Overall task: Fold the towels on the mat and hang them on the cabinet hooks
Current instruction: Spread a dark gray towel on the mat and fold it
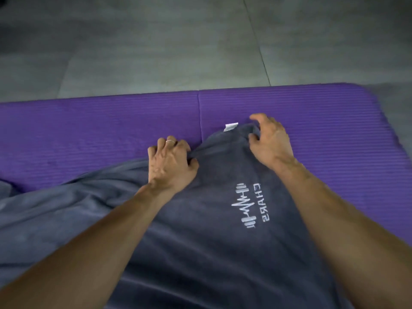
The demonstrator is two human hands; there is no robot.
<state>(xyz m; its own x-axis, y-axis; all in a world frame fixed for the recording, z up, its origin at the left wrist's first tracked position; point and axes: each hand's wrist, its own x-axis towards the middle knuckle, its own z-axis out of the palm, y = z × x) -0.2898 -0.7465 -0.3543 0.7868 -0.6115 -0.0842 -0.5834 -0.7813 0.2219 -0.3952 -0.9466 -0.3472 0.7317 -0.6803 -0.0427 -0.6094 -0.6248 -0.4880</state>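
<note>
Grey floor tiles [156, 52] lie beyond a ribbed purple foam mat [89, 121], where a dark grey towel with white embroidery [200, 241] sprawls unfolded. Left hand [170, 165] and right hand [270, 140] pinch its far edge with curled fingers. Folding has barely begun; hanging remains.

a grey tiled floor [156, 52] carries a purple ribbed mat [312, 112]. a dark grey towel [200, 241] with white embroidered lettering lies rumpled directly on the mat, spreading toward the left.
</note>
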